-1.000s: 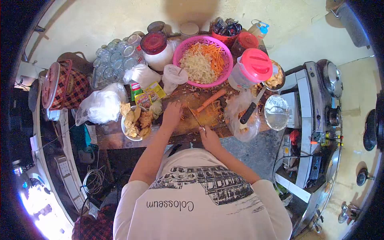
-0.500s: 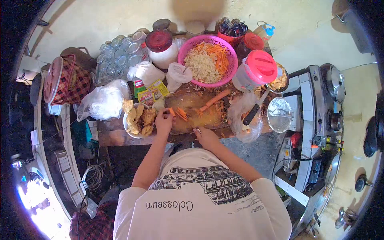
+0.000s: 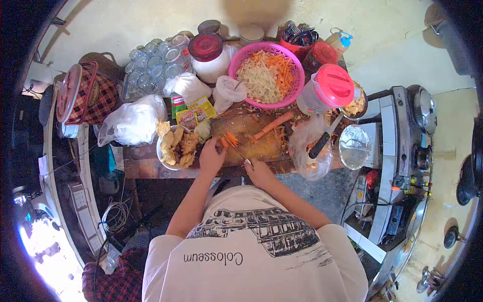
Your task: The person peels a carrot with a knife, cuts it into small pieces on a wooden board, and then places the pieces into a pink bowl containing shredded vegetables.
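My left hand (image 3: 212,155) is closed, its fingertips pressed on a small bunch of carrot sticks (image 3: 230,139) on the wooden cutting board (image 3: 234,123). In my right hand (image 3: 260,172), fingers wrapped round the handle, is a knife (image 3: 243,157); its thin blade points up and left toward the sticks. Farther back on the board lies a longer piece of carrot (image 3: 273,126) amid orange shreds. Left of my left hand, a bowl (image 3: 160,155) holds fried pieces. A pink basket (image 3: 301,83) at the back contains shredded carrot and pale shreds.
A second knife with a black handle (image 3: 319,145) rests on a clear plastic bag (image 3: 305,167) at right. Behind stand a pink-lidded pitcher (image 3: 334,85), a red-lidded jar (image 3: 209,68) and a tray of glasses (image 3: 151,68). Seasoning packets (image 3: 195,113) and a white bag (image 3: 136,121) sit left.
My left hand has moved right, bringing its carrot piece up against the other sticks. The knife blade now shows beside my right hand, angled toward them. The view has shifted slightly.
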Available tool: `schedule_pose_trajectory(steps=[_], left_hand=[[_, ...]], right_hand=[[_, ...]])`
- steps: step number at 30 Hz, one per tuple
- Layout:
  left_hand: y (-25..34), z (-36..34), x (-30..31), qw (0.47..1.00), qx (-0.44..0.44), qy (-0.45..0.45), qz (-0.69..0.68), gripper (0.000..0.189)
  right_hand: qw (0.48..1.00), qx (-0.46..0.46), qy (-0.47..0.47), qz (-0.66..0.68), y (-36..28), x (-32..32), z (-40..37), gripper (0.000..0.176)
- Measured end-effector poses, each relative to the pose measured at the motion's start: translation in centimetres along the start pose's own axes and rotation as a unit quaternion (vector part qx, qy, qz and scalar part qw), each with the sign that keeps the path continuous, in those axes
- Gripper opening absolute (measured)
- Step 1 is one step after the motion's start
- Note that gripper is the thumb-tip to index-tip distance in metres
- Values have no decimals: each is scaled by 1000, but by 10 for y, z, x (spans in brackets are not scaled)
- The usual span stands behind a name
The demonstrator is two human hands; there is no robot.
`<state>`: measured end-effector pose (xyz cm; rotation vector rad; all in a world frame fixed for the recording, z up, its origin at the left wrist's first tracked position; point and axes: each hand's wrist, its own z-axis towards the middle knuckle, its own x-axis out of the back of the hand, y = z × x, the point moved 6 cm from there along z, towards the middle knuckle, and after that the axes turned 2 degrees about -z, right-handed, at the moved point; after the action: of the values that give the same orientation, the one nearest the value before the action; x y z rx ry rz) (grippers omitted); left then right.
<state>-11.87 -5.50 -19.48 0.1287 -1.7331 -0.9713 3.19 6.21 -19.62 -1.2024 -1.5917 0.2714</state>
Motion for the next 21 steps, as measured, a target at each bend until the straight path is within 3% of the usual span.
schedule_pose_trajectory(steps=[2, 21], left_hand=[[-2, 2, -3, 999, 23, -32, 9, 42], [10, -8, 5, 1000, 5, 16, 15, 37]], right_hand=[[1000, 7, -3, 4, -2, 0, -1, 36], [993, -5, -2, -116, -4, -25, 10, 31]])
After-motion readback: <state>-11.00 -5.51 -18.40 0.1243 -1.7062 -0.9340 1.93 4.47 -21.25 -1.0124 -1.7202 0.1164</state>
